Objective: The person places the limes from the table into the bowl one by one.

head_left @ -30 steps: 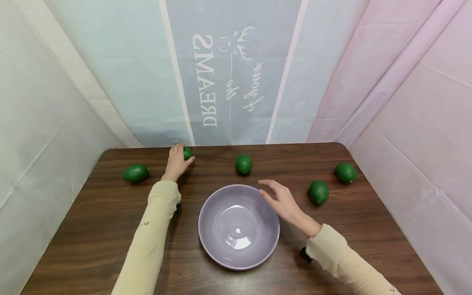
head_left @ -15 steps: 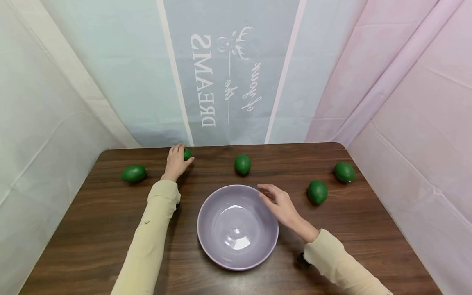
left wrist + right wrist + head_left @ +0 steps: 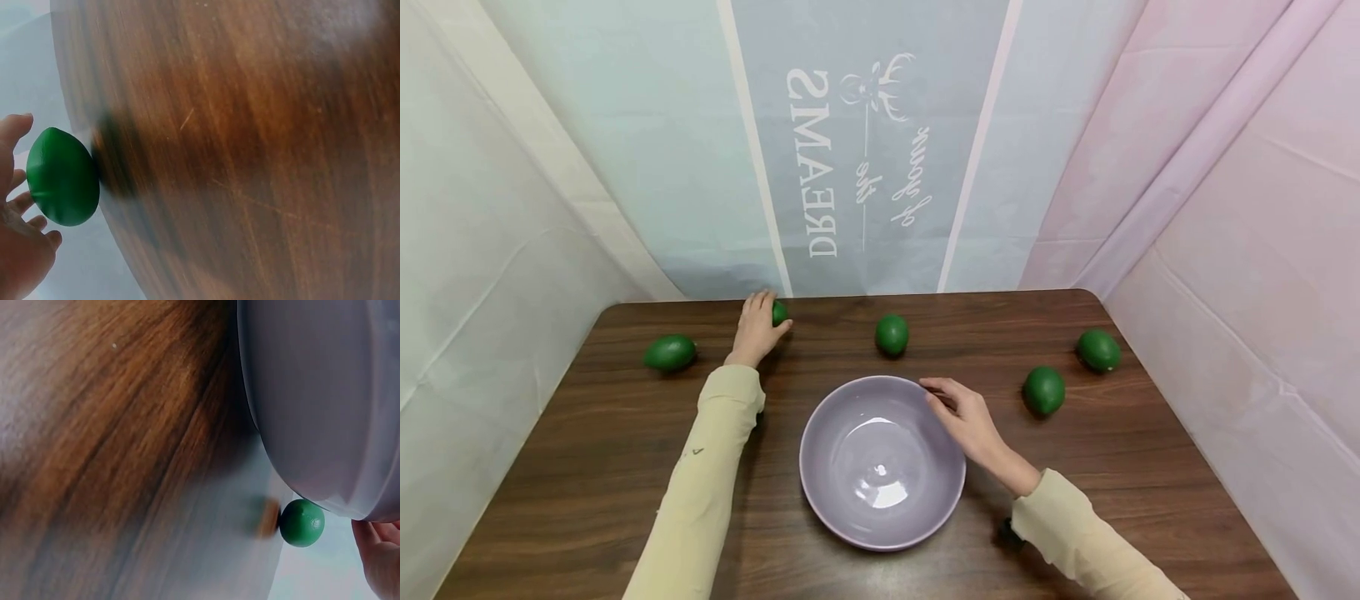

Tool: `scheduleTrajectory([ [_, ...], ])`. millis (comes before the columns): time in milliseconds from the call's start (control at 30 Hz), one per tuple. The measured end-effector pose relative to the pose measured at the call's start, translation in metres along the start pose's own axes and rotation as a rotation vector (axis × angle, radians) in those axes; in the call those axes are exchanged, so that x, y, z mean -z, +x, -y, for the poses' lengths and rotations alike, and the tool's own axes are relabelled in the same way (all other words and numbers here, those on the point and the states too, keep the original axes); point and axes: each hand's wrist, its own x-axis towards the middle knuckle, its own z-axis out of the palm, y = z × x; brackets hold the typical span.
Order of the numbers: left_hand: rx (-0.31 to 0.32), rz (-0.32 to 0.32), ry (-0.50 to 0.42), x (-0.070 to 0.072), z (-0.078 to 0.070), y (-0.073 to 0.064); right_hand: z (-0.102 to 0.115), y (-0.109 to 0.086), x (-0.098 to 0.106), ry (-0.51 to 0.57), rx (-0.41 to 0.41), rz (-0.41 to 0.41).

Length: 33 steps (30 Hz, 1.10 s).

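Observation:
A green, lime-like fruit stands at the table's far edge. My left hand cups over it, fingers spread around it. In the left wrist view the thumb stands apart from the fruit's skin, and some fingers are partly hidden behind it. A wide, shallow lilac bowl sits upright in front of me, with only glare inside. My right hand is at its far right rim, thumb over the inner side and fingers outside. In the right wrist view the bowl's wall partly covers those fingers.
Another lime lies at the far left and one behind the bowl. Two more, one nearer and one farther, lie to the right. Fabric walls enclose the dark wooden table at the back and sides.
My right hand has lowered slightly and drawn closer to the bowl's rim, its fingertips now at the edge. My left hand stays around the lime. The view has shifted a little.

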Motion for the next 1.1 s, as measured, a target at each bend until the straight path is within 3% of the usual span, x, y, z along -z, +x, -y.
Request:
scheduleTrajectory([
  [267,0.006,0.03,0.011,-0.001,-0.001,-0.002,-0.028,-0.001,-0.007,-0.048,0.005,-0.041],
  [800,0.039,0.026,0.06,0.0,0.001,-0.002,-0.032,-0.003,-0.008,-0.092,0.033,-0.043],
  [1100,0.056,0.09,0.09,0.001,-0.003,-0.003,-0.033,-0.003,-0.009,-0.087,0.061,-0.07],
])
